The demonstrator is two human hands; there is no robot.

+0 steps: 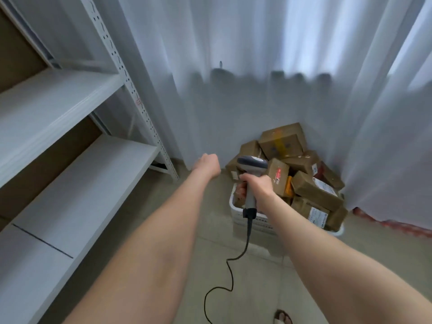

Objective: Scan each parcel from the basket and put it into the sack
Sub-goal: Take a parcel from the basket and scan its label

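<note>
The right hand (256, 186) is grasping the grey handle of a barcode scanner (253, 163), fingers wrapping round it, and is holding it upright with the dark head pointing away towards the far wall. A black cable (248, 232) is hanging from the bottom of the handle and curling down over the floor (210, 230) towards the near edge. The left hand (207, 163) is reaching out just left of the scanner, apart from it, with its fingers clenched and nothing showing in it. Right behind the scanner, a white slotted basket (261, 222) is sitting on the floor in the far right corner, and brown cardboard parcels (313, 190) are lying heaped in it, rising above its rim at all angles, several showing white labels. One larger box (281, 141) with yellow tape is resting on top of the heap at the far side. Pale curtains (233, 54) are hanging behind and to the right of the basket. White metal shelving (70, 94) is standing along the left. A sandalled foot (282, 318) is showing at the near edge.
</note>
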